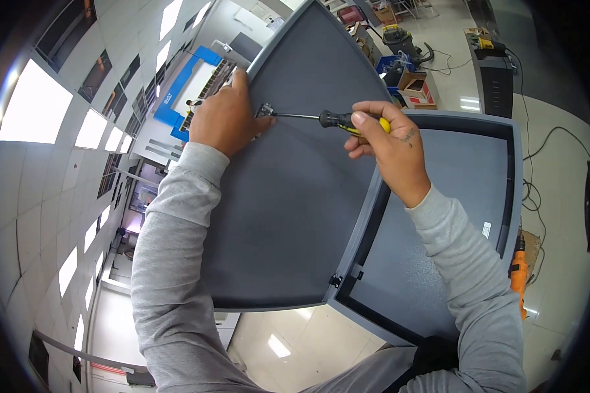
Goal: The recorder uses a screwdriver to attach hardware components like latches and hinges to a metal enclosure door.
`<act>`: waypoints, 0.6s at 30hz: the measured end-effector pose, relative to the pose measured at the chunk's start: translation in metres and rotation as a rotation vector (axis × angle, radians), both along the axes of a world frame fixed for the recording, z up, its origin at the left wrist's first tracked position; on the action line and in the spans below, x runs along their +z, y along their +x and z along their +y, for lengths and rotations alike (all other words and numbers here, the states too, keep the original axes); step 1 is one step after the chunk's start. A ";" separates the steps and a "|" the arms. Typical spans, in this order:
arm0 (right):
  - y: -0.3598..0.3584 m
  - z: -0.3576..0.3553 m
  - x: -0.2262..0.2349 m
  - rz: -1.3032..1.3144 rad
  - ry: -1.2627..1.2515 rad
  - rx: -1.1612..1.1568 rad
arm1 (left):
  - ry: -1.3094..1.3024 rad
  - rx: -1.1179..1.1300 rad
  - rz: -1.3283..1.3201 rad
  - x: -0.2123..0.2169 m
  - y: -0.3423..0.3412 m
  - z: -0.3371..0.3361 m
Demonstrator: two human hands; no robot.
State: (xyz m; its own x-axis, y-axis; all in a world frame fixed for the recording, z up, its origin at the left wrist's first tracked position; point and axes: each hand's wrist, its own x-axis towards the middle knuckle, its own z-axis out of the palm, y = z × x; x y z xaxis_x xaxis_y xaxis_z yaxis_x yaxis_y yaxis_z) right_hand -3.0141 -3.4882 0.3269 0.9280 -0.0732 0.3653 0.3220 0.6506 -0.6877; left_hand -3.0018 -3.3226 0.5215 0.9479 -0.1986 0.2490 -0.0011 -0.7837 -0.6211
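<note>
My right hand (400, 147) grips the black-and-yellow handle of a screwdriver (333, 119). Its thin metal shaft points left, and the tip meets a small metal latch fitting (265, 110) near the door's left edge. My left hand (223, 118) is closed round that edge of the grey metal door (288, 216), its thumb against the fitting. Most of the left fingers are hidden behind the edge. The door stands swung open from a grey metal cabinet (439, 196), with a black hinge (335, 281) at the lower corner between them.
An orange power drill (519, 272) lies right of the cabinet, near loose black cables (531, 196). Cardboard boxes (416, 88) and a vacuum cleaner (398, 38) stand beyond. A yellow power tool (485, 42) rests on a dark cabinet. A blue-and-white machine (187, 88) stands far left.
</note>
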 end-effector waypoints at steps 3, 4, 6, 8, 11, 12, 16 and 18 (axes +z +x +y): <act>-0.002 -0.013 0.019 0.098 -0.110 0.026 | -0.025 -0.021 0.017 0.000 0.006 0.011; -0.003 -0.018 0.029 0.119 -0.193 0.016 | -0.127 -0.122 0.022 0.002 0.011 0.021; 0.003 -0.022 0.035 0.139 -0.278 0.003 | -0.231 -0.227 0.025 0.013 0.015 0.030; 0.014 -0.023 0.032 -0.014 -0.415 -0.126 | -0.789 -0.121 0.232 0.021 0.018 0.035; 0.025 -0.023 0.021 -0.460 -0.390 -0.267 | -0.934 0.000 0.293 0.022 0.018 0.032; 0.024 -0.025 0.022 -0.463 -0.388 -0.266 | -0.932 0.001 0.289 0.023 0.019 0.034; 0.024 -0.028 0.021 -0.609 -0.546 -0.303 | -0.644 -0.083 0.210 0.018 0.024 0.036; 0.026 -0.028 0.024 -0.537 -0.570 -0.337 | -0.429 -0.107 0.150 0.013 0.019 0.027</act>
